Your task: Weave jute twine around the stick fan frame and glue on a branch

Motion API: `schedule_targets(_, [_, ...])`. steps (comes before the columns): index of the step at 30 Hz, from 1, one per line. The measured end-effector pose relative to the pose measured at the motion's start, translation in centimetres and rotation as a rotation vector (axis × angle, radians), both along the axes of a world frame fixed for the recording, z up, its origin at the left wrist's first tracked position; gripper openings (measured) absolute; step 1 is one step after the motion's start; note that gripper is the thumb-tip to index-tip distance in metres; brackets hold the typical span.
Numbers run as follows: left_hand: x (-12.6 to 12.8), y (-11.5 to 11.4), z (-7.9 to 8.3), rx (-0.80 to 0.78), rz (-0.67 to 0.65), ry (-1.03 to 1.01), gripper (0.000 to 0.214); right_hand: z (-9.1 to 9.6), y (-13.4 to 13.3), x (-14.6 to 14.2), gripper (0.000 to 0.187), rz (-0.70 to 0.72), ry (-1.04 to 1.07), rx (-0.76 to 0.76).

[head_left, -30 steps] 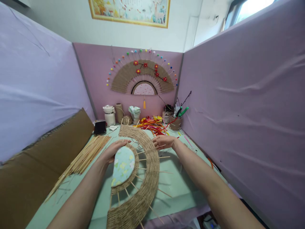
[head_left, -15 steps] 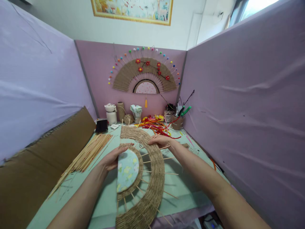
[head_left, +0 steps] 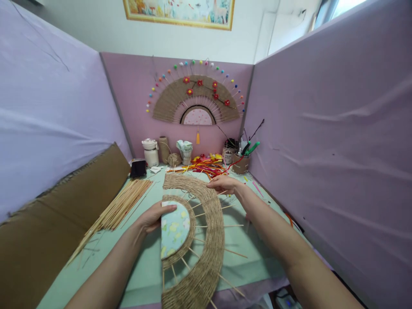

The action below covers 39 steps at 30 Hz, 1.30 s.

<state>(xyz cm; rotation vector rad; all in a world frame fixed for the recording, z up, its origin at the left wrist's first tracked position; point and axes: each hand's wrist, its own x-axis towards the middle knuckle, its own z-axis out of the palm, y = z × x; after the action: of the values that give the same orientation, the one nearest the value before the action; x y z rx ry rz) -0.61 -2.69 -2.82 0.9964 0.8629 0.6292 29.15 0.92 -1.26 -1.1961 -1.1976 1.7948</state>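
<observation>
A half-round woven fan (head_left: 210,231) of brown twine on thin wooden sticks lies on the green table (head_left: 247,244). Its centre is a floral paper half-disc (head_left: 175,227). My left hand (head_left: 154,216) grips the straight edge of the half-disc, thumb on top. My right hand (head_left: 223,183) pinches the far outer rim of the twine band among the protruding sticks.
A bundle of thin wooden sticks (head_left: 120,206) lies to the left, beside a brown cardboard sheet (head_left: 48,231). At the back stand a white jar (head_left: 150,155), twine spools (head_left: 165,150), coloured ribbons (head_left: 207,165) and a tool cup (head_left: 240,161). A finished fan (head_left: 196,101) hangs on the pink partition.
The fan has turned slightly and shifted right under both hands. My right hand moved a little farther along the outer rim; my left hand stayed on the half-disc edge.
</observation>
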Motion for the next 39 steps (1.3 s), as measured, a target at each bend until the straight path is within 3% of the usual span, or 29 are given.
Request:
schedule_targets(4, [-0.3,0.4,-0.1,-0.023,0.048,-0.016,0.016,0.3,-0.3,0.5,0.011,-0.128,0.037,-0.013])
schedule_targets(8, [-0.4,0.9,-0.1,-0.033,0.157,-0.062,0.012,0.2,-1.3,1.0,0.026,-0.226,0.101,-0.067])
schedule_targets(14, [-0.3,0.9,0.0,0.009,0.232,-0.050,0.012,-0.5,-2.3,-0.3,0.020,-0.032,0.017,-0.127])
schedule_targets(21, [-0.4,0.6,0.0,0.022,0.173,-0.035,0.017,-0.4,-1.3,-0.3,0.021,-0.014,-0.118,-0.101])
schedule_targets(28, [-0.3,0.8,-0.5,0.036,0.193,-0.040,0.022,-0.8,-1.1,-0.8,0.023,0.071,-0.104,-0.092])
schedule_targets(35, [-0.6,0.8,0.2,0.065,0.249,-0.033,0.020,-0.3,-0.4,-0.7,0.017,-0.237,-0.087,-0.047])
schedule_targets(39, [-0.6,1.0,0.2,0.061,0.295,-0.030,0.014,0.1,-0.7,-0.8,0.015,-0.263,-0.038,-0.050])
